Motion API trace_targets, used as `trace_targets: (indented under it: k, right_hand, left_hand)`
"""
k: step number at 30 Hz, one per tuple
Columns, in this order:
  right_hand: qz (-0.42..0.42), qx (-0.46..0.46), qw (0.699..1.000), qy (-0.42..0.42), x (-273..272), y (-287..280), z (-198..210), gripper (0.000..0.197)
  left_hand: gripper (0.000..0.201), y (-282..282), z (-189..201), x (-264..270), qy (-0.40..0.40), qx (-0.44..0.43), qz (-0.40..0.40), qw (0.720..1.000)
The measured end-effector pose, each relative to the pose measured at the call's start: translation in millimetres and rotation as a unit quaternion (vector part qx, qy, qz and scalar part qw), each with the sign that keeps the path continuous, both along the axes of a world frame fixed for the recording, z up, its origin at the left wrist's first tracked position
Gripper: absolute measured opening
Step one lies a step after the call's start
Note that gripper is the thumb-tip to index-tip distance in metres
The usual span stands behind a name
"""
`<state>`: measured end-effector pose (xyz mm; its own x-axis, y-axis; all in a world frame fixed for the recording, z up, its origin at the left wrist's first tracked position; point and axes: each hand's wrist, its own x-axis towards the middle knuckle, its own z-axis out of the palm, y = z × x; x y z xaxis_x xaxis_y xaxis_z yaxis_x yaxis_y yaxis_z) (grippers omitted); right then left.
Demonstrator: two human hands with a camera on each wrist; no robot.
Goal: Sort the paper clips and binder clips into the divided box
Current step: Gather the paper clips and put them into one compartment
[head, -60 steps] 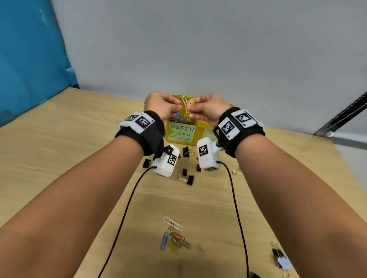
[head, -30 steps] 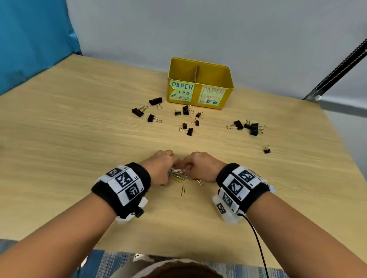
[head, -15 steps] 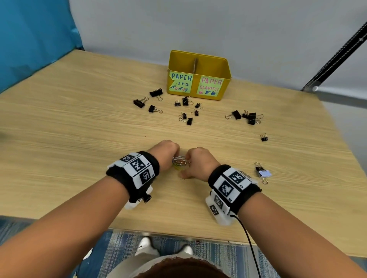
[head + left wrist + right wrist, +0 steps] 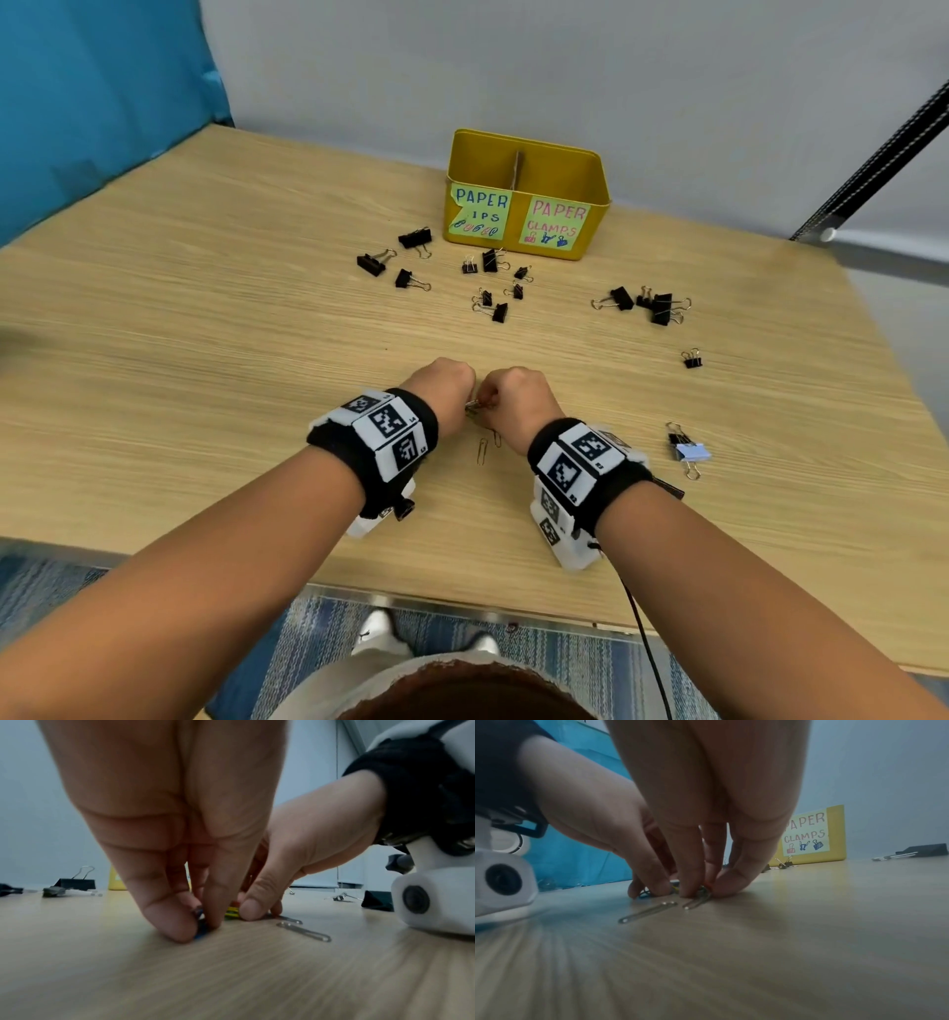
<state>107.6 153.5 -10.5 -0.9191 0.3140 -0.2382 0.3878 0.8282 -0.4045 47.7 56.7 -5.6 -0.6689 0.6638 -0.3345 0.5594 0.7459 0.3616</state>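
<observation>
Both hands meet over a small pile of coloured paper clips [image 4: 473,407] near the table's front middle. My left hand [image 4: 445,391] pinches a blue clip [image 4: 200,923] against the wood. My right hand [image 4: 513,402] pinches red and yellow clips [image 4: 232,910] beside it; its fingertips [image 4: 693,890] press down on them. Two silver paper clips [image 4: 481,451] lie loose just behind the hands, one long [image 4: 647,911], one partly under my right fingers [image 4: 697,902]. The yellow divided box [image 4: 590,169] stands at the back, labelled for paper clips on the left and clamps on the right.
Several black binder clips [image 4: 493,288] lie scattered in front of the box, with another group [image 4: 660,307] to the right. One binder clip with a blue tag [image 4: 687,452] sits by my right wrist. The table's front edge [image 4: 462,601] is close behind my wrists.
My hands came back from the box to the clip pile near the front edge. Since half a second ago they have closed in on the pile, and two silver clips now show behind them.
</observation>
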Motion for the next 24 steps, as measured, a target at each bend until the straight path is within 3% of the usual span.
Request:
trace_targets:
  k: [8,18,24]
  right_hand:
    - [-0.013,-0.052,0.998,-0.026,-7.1,6.3,1.1,0.024]
    - [0.114,0.040,0.989,-0.082,-17.1,5.0,6.2,0.022]
    - [0.183,0.086,0.974,-0.103,-19.0,3.2,9.0,0.027]
  left_hand:
    - [0.021,-7.5,3.4,-14.2,0.006,0.010,0.049,0.999]
    - [0.014,-20.1,6.7,-30.5,-0.064,0.027,0.096,0.993]
    - [0.011,-20.8,6.6,-31.7,-0.066,0.054,0.105,0.991]
